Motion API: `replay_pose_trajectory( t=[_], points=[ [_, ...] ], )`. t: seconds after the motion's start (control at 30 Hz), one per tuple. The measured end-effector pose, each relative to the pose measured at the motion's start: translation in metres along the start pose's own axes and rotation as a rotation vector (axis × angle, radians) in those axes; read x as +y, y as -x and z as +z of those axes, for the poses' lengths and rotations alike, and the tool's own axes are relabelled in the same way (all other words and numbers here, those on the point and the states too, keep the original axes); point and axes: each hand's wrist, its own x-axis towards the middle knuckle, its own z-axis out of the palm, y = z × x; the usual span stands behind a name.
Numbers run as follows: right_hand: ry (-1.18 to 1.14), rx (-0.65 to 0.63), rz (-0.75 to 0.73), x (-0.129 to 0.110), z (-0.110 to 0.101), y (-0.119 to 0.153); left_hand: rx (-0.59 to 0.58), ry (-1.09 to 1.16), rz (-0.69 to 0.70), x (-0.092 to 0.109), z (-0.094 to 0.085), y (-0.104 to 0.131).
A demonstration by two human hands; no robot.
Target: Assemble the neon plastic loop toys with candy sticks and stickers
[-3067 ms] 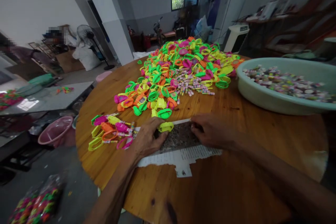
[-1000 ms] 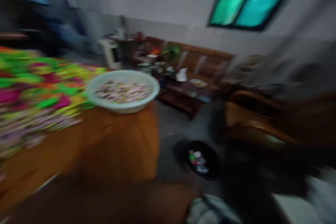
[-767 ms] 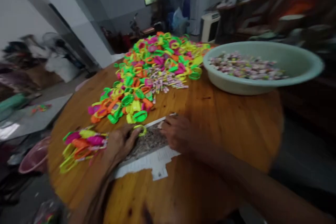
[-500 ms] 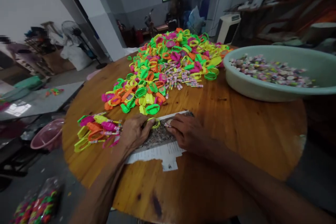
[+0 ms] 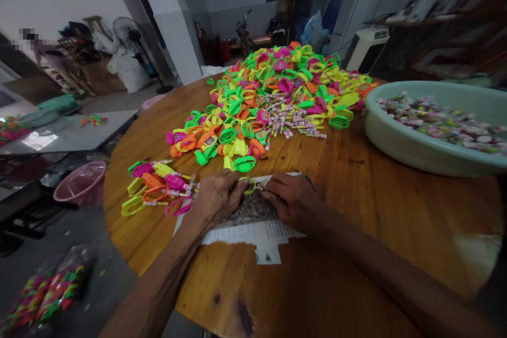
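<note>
My left hand (image 5: 219,196) is closed on a yellow toy watch (image 5: 251,186), whose looped strap shows past the thumb. My right hand (image 5: 292,198) pinches a small wrapped candy (image 5: 261,185) close to that strap; the fingers partly cover it. Under both hands lies a dark speckled slab (image 5: 253,211), with printed white paper (image 5: 237,233) beneath it. Left of my left hand is a cluster of toy watches (image 5: 158,187) with candy rolls at their ends. Beyond my hands rises a big heap of neon toy watches (image 5: 237,111), with loose candy rolls (image 5: 291,118) on its near side.
A pale green tub (image 5: 420,156) of small wrapped candies stands at the right of the round wooden table (image 5: 356,264). At left are a grey table (image 5: 75,134), a pink basin (image 5: 81,185) and bagged toy watches (image 5: 51,290) on the floor. A person (image 5: 59,63) stands far left.
The camera view has swung a little left, so the scene sits further right. Both hands keep nearly the same hold, with the candy and the strap still close together.
</note>
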Motion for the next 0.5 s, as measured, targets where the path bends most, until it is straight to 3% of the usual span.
replay_pose_trajectory(
  t=[0.27, 0.5],
  points=[
    [0.014, 0.008, -0.058, 0.0024, 0.0021, 0.0008, -0.030, 0.019, -0.024, 0.0005, -0.0005, 0.0010],
    [0.189, -0.126, -0.113, -0.0021, -0.0012, -0.0027, -0.058, 0.019, -0.009, -0.0006, -0.0009, -0.0012]
  ],
)
